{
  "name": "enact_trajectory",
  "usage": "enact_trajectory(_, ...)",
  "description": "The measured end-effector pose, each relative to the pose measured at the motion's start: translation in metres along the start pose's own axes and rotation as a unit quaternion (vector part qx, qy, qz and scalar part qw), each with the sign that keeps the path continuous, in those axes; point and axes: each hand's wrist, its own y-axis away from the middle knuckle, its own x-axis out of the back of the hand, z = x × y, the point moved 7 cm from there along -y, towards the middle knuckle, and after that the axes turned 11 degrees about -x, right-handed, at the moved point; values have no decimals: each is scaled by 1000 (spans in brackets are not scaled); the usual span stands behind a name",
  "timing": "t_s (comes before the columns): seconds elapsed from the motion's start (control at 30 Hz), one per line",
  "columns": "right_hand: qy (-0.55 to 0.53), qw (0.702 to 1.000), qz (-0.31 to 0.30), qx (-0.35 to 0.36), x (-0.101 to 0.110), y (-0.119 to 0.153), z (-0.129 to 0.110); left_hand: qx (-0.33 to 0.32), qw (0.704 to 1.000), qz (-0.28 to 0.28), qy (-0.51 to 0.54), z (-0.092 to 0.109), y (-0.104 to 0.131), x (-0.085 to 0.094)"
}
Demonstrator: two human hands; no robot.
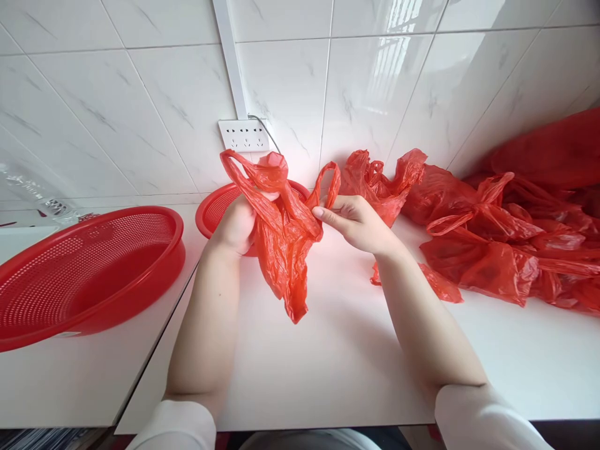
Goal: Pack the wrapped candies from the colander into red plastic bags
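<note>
A crumpled red plastic bag [285, 250] with loop handles hangs in the air between my hands, above the white table. My left hand [237, 225] is closed on its left side, and the bag covers most of those fingers. With thumb and fingers, my right hand [349, 219] pinches the bag at the base of its right handle loop. The bag's lower end dangles downward, narrow and wrinkled. Just behind my left hand sits a small red perforated basket [206, 212], partly hidden by the hand and the bag.
A large red perforated basket [173, 240] stands at the left. Many crumpled red plastic bags [506, 250] are heaped at the right, and another bunch [379, 181] lies behind my right hand. A power strip [246, 135] with a cable is on the tiled wall. The table [337, 356] has a seam at left.
</note>
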Motion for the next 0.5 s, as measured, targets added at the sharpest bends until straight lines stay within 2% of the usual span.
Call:
enact_trajectory(0.13, -32, 998, 41, -31, 9, -2, 5, -21, 1000, 6, -8, 2, 1, 1)
enact_trajectory(0.23, -53, 995, 66, -60, 14, -3, 11, -31, 999, -22, -37, 5, 3, 2)
enact_trajectory(0.4, -52, 991, 93, -84, 18, -5, 18, -2, 987, -102, -124, 3, 9, 8)
enact_trajectory(0.5, -51, 990, 99, -92, 19, -6, 21, 18, 986, -100, -132, 6, 12, 9)
